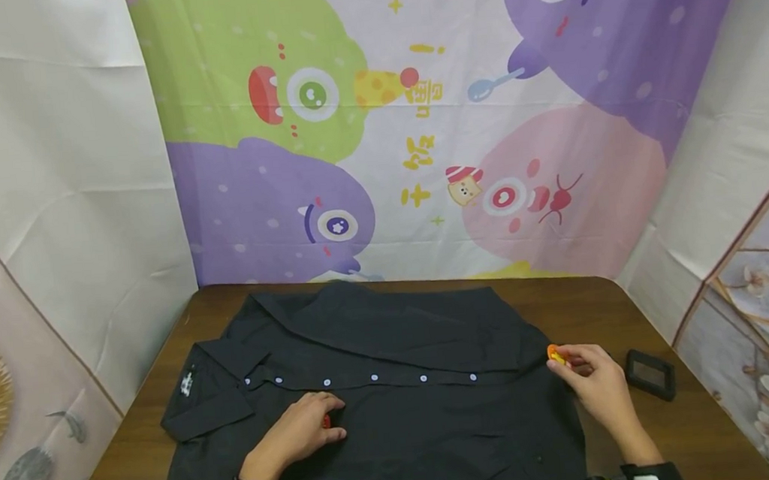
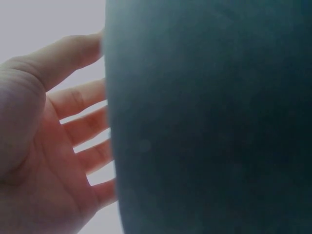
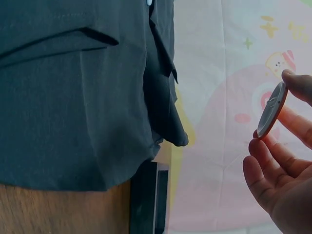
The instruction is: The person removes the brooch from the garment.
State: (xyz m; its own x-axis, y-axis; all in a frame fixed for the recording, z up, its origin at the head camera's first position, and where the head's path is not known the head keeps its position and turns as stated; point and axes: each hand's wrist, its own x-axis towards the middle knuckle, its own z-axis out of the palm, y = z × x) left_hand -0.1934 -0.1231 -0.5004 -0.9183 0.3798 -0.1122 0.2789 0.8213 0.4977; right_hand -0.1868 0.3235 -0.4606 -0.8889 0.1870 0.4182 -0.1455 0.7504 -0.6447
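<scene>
Disc between pinching right fingers, yellow only from head, left fingers' grip unclear

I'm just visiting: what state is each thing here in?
Dark shirt: spread on the table, creased; buttoned or not, unclear.
Orange-and-yellow disc: pinched by the right hand.
Left hand: over the shirt.
Red item: mostly hidden by the left hand; held or not, unclear.
Black frame: on the table, untouched.
Printed cloth: hanging behind the table.
</scene>
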